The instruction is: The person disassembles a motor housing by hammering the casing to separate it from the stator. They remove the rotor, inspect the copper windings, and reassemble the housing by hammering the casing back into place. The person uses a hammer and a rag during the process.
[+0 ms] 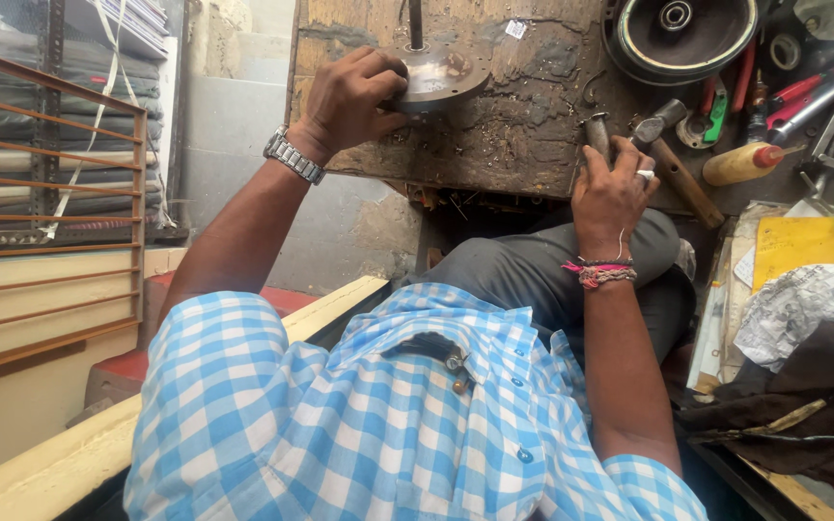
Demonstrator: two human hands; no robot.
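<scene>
Both hands busy on the scarred wooden table [523, 116]

Left hand [349, 96] clamped on the round metal disc [436, 77] near the table's far edge; right hand [612, 188] wrapped around what looks like a chisel [597, 133], hammer [668, 145] just beside.

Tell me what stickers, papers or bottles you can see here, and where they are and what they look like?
Sticker: small white square, stuck on the worn wooden bench top, near its far edge.
Squeeze bottle: yellow with a red nozzle, lying on its side on the bench, right of the hammer.
Yellow sheet: flat rectangle at the bench's right edge.
Printed paper: crumpled, white, just below the yellow sheet.
</scene>
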